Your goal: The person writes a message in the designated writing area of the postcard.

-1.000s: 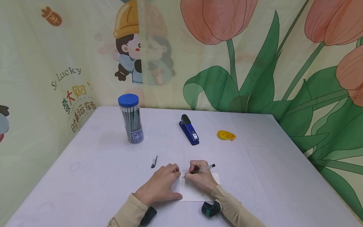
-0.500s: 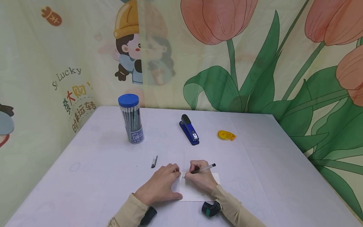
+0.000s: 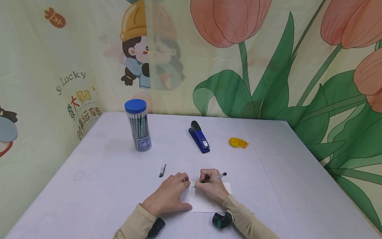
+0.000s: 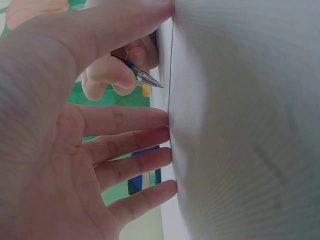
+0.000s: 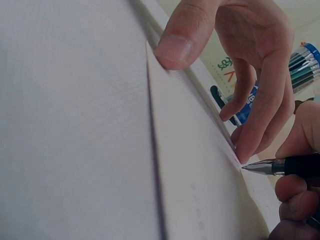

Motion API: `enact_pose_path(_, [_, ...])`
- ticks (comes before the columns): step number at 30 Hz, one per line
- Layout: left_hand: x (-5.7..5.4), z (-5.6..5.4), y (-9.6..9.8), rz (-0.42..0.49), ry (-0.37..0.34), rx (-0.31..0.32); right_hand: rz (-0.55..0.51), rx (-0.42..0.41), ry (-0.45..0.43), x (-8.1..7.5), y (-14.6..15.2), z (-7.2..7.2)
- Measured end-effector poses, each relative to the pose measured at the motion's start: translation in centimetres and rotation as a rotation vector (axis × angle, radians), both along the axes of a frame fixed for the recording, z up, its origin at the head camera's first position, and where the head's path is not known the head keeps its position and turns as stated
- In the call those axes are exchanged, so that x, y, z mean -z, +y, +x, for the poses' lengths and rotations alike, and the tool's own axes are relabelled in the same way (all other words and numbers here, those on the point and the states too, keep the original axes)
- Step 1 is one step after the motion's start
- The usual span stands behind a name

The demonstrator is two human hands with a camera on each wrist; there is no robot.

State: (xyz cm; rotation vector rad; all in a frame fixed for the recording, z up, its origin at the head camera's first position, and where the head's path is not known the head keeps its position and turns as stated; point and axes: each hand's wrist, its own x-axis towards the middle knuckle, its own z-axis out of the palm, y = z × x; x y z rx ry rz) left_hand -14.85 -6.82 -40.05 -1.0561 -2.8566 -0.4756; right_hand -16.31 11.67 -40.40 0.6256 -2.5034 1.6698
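A white sheet of paper (image 3: pixel 205 201) lies on the table in front of the person, with small dark marks at its upper left corner and lower right. The right hand (image 3: pixel 212 188) pinches a gel pen (image 3: pixel 219 176) between thumb and fingers. In the right wrist view the metal tip of the pen (image 5: pixel 260 167) meets the paper near the left hand's fingertips. Thumb and fingertips of the left hand (image 3: pixel 167 194) rest along the sheet's left edge, and in the left wrist view its fingers (image 4: pixel 135 162) are spread and nearly straight.
A pen cap (image 3: pixel 162 170) lies just beyond the left hand. Farther back stand a blue-lidded tub of pencils (image 3: pixel 139 129), a blue stapler (image 3: pixel 199 136) and a small yellow fish-shaped item (image 3: pixel 238 142). A printed curtain (image 3: pixel 173 59) hangs behind the table.
Both hands keep almost the same place. The pen tip makes only tiny movements at the paper's upper left corner. The curtain at far left has shifted slightly right.
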Motion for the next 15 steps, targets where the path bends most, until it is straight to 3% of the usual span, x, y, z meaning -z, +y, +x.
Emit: enact_pose_path(15, [0.05, 0.01, 0.03, -0.005, -0.019, -0.005, 0.004, 0.013, 0.005, -0.02, 0.0, 0.03])
